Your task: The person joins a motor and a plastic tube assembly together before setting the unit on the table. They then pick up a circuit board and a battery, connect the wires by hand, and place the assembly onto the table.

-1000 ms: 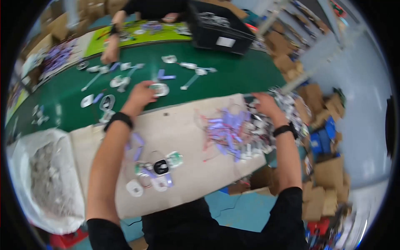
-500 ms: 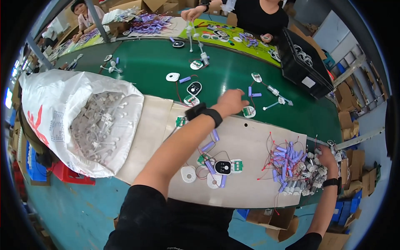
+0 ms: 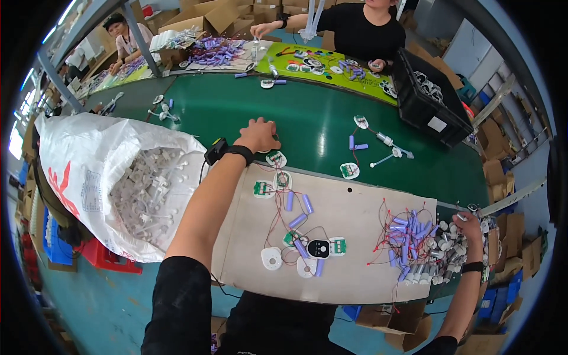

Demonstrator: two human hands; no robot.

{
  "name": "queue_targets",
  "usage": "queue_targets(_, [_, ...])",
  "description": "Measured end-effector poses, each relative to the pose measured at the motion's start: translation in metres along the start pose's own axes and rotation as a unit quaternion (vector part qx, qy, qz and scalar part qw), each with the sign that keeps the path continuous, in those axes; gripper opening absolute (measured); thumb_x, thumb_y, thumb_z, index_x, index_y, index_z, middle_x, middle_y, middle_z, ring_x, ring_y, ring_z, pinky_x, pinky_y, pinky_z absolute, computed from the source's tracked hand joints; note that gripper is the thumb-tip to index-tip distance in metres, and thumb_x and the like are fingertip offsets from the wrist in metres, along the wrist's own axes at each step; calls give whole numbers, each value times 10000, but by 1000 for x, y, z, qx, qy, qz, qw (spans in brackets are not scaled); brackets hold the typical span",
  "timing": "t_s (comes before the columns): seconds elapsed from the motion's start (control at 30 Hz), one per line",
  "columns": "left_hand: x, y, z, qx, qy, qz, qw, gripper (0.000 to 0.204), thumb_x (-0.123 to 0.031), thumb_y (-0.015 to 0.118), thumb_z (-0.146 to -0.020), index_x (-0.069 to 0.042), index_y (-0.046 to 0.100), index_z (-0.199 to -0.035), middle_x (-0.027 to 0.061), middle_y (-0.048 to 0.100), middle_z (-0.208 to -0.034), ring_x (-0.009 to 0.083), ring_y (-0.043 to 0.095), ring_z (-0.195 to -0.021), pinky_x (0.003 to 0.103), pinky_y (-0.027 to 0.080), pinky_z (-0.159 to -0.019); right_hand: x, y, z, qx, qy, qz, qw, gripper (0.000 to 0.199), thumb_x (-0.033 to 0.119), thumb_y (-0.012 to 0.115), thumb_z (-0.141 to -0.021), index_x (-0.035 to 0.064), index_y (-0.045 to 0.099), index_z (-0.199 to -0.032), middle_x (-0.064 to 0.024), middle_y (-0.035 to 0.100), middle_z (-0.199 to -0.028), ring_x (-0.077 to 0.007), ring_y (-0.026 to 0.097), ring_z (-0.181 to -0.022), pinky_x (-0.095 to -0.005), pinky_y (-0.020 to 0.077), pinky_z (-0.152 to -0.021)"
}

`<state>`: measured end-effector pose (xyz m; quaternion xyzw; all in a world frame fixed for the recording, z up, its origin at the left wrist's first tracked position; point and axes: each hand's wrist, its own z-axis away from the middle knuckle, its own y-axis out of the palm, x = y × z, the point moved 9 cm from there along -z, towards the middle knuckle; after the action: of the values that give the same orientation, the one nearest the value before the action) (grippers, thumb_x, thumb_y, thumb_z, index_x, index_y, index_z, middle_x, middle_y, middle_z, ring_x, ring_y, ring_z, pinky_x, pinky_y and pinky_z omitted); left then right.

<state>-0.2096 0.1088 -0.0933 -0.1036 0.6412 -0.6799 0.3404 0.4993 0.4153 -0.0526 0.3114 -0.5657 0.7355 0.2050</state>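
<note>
A mat (image 3: 367,281) covers the near side of the bench (image 3: 307,118). The sack (image 3: 77,160) sits at frame left, beside the mat's left end. Battery cells (image 3: 408,231) lie heaped on the mat's right end, cylindrical parts (image 3: 447,251) just right of them under the right of the hands (image 3: 467,226). A bin (image 3: 435,115) stands upper right, behind both heaps.

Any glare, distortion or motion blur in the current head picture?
Head view: pale glare streaks the glossy green tabletop; fisheye distortion bows the near edge of the cream mat; black fills the corners; the bare left hand looks fairly crisp, without strong motion blur.
</note>
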Motion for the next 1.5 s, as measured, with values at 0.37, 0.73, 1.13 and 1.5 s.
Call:
queue_targets(0.37, [-45,14,45,187,130,74,971,533,-452,831,-663,-113,724,-1060,125,662,-982,277,643,-911,355,528,-802,174,-4,75,-229,-191,226,927,418,318,749,-832,-20,692,-1072,-161,715,-874,-327,688,-816,-392,516,-758])
queue_targets(0.73, [-37,40,93,106,358,-65,925,296,-367,768,-701,-83,686,-720,136,672,-720,308,641,-692,414,499,-630,82,-48,103,-170,-65,465,866,425,403,676,-823,11,715,-981,-257,691,-939,-410,664,-931,-479,527,-813])
queue_targets(1.13, [-50,-2,198,234,172,30,957,524,-385,773,-811,11,667,-1136,225,677,-1073,367,647,-1002,399,510,-864,77,-6,96,-51,-176,369,911,297,227,634,-863,98,671,-1127,-206,686,-1023,-387,654,-941,-468,525,-838])
queue_targets(1.5, [-45,-22,187,131,173,106,971,389,-267,734,-867,26,675,-1117,177,692,-1102,293,665,-981,354,520,-824,68,21,27,-181,-185,326,909,278,237,665,-881,104,637,-1124,-200,671,-1068,-391,650,-964,-451,529,-824])
